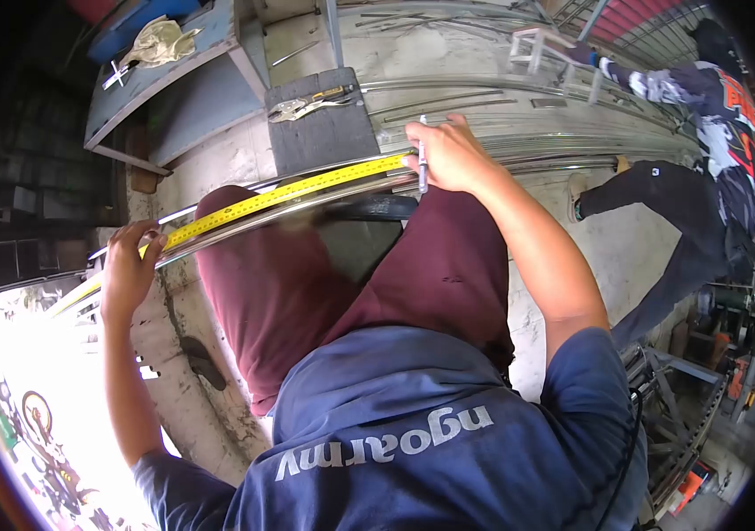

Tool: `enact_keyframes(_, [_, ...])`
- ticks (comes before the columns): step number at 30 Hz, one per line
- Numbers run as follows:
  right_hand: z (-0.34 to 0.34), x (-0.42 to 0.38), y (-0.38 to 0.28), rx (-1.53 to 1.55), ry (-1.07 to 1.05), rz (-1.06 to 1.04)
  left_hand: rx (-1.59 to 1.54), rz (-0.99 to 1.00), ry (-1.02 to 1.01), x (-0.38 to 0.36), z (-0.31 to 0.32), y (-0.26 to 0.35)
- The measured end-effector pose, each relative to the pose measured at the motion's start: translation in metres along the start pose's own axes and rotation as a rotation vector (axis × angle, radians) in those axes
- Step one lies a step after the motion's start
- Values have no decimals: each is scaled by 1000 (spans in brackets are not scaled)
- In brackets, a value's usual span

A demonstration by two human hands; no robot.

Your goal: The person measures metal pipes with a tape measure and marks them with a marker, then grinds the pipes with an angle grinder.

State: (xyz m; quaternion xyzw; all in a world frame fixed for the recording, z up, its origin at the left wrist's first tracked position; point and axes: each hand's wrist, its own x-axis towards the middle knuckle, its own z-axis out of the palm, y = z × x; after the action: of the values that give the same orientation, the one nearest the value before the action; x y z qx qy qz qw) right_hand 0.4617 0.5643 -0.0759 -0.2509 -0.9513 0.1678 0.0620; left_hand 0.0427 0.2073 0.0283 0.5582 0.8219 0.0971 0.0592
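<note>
A yellow measuring tape [289,192] stretches along shiny metal tubes [324,195] that lie across the thighs. At the left, my left hand [132,265] pinches the tape at the tubes, with thumb and fingers pressed together. My right hand [450,155] is closed around a slim silvery pen-like marker [423,159], held upright beside the right end of the tape. Whether the right fingers also touch the tape or tube cannot be made out.
Locking pliers [307,106] rest on a dark board [320,142] ahead. A metal table [165,88] with a cloth [161,42] stands front left. Long metal rods [563,142] lie on the floor. Another person [696,168] bends over at the right, near a small stool [537,44].
</note>
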Motion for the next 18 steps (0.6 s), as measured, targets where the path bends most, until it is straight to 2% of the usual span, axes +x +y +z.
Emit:
enact_keyframes(3, [0, -2, 4, 16, 15, 3, -74, -103, -118, 10, 1, -3])
enact_keyframes(5, [-5, 0, 3, 18, -49, 48, -117, -80, -81, 12, 1, 2])
enact_keyframes(6, [-4, 0, 5, 23, -39, 41, -120, -116, -111, 13, -1, 5])
enact_keyframes(10, [-2, -4, 19, 16, -35, 50, -150, -56, -92, 14, 7, -7])
enact_keyframes(18, [-26, -28, 46, -59, 62, 72, -161, -194, -188, 17, 6, -7])
